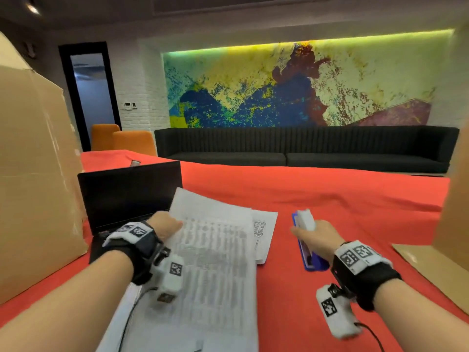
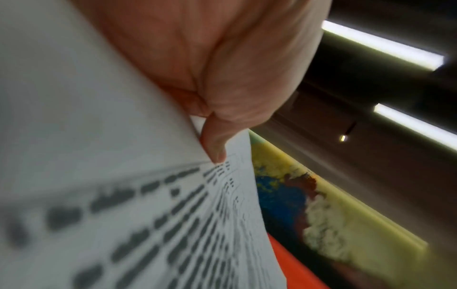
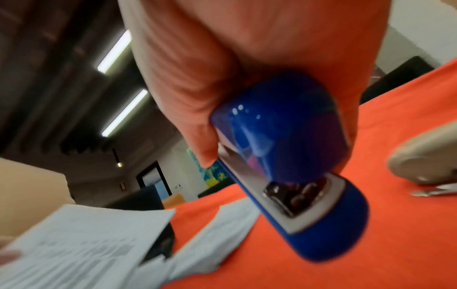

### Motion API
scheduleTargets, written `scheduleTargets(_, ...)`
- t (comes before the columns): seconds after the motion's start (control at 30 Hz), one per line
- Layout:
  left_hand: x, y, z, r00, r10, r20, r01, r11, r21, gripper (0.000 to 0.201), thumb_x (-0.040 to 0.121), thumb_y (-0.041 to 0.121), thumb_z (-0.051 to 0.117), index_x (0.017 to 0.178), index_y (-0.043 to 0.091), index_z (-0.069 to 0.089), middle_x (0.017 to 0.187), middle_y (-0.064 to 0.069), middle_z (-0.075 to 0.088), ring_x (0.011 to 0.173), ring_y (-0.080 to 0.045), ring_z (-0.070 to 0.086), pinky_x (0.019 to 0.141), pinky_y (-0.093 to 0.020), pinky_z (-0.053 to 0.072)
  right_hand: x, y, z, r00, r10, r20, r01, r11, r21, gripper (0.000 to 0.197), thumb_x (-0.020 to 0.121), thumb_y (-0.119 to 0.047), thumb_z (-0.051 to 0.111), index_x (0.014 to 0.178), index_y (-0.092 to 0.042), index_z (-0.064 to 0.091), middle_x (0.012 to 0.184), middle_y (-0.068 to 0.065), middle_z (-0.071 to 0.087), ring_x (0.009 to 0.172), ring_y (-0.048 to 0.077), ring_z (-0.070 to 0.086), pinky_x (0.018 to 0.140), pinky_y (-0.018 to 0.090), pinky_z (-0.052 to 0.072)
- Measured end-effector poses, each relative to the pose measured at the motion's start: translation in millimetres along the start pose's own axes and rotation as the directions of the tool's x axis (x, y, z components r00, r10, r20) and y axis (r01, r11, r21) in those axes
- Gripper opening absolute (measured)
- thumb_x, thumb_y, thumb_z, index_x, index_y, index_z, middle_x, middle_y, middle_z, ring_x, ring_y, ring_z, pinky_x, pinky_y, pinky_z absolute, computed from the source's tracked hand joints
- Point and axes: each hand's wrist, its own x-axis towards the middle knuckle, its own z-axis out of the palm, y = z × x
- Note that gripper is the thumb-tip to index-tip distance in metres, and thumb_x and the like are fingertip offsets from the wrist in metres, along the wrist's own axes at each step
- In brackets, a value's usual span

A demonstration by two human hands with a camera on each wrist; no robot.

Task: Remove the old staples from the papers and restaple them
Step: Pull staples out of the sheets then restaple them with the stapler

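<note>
My left hand pinches the left edge of a stack of printed papers and holds it raised and tilted over the red tablecloth. In the left wrist view the thumb presses on the top sheet of the papers. My right hand grips a blue stapler to the right of the papers. The right wrist view shows my right hand's fingers wrapped round the stapler, whose metal underside faces the camera. A whitish staple remover lies on the cloth just beyond it.
Another set of sheets lies on the red tablecloth between my hands. A black laptop sits behind the left hand. Tall cardboard boxes stand at the left and the right.
</note>
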Motion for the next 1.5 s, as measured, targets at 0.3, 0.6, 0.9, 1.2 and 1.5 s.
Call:
scheduleTargets(0.3,22,-33,6,0.991,-0.091,-0.101,0.133,0.811,0.570,0.057,0.086,0.030,0.064,0.131,0.006,0.037,0.137,-0.019,0.042,0.125,-0.038,0.047,0.102,-0.044,0.041,45,73,29,0.957,0.269,0.108,-0.176,0.836,-0.520,0.049,0.080,-0.046,0.066,0.106,-0.005,0.060,0.091,0.007,0.056,0.086,0.026,0.058,0.066,0.025,0.036)
scheduleTargets(0.6,35,28,150,0.824,0.362,0.436,-0.559,0.644,0.523,0.051,0.082,0.040,0.067,0.129,0.024,0.052,0.133,0.000,0.050,0.125,-0.023,0.047,0.104,-0.036,0.039,103,87,33,0.951,0.307,0.047,-0.198,0.716,-0.669,0.044,0.084,-0.042,0.064,0.112,-0.008,0.058,0.117,0.011,0.064,0.109,0.027,0.061,0.071,0.022,0.038)
scheduleTargets(0.9,46,54,190,0.758,0.390,0.523,-0.645,0.332,0.688,0.026,0.093,0.029,0.050,0.102,0.014,0.069,0.107,-0.009,0.067,0.101,-0.032,0.063,0.080,-0.033,0.048,106,112,-6,0.991,0.125,-0.037,-0.120,0.764,-0.634,0.033,0.085,-0.042,0.057,0.113,-0.026,0.062,0.120,0.000,0.064,0.114,0.023,0.058,0.094,0.031,0.047)
scheduleTargets(1.2,-33,105,201,0.636,0.483,0.602,-0.772,0.414,0.483,0.046,0.097,0.041,0.040,0.076,0.005,0.061,0.076,-0.013,0.059,0.077,-0.034,0.059,0.064,-0.031,0.042,48,145,-47,0.944,0.289,0.158,-0.094,0.697,-0.711,0.033,0.079,-0.042,0.052,0.104,-0.021,0.055,0.118,0.005,0.064,0.107,0.023,0.061,0.087,0.026,0.046)
scheduleTargets(1.5,-109,92,197,0.569,0.236,0.787,-0.645,0.723,0.249,0.056,0.094,0.059,0.043,0.084,0.009,0.065,0.085,-0.005,0.069,0.069,-0.028,0.066,0.065,-0.030,0.050,24,129,-79,0.979,0.185,-0.086,-0.200,0.798,-0.568,0.018,0.085,-0.025,0.059,0.092,-0.008,0.059,0.095,0.011,0.068,0.092,0.031,0.064,0.071,0.030,0.045)
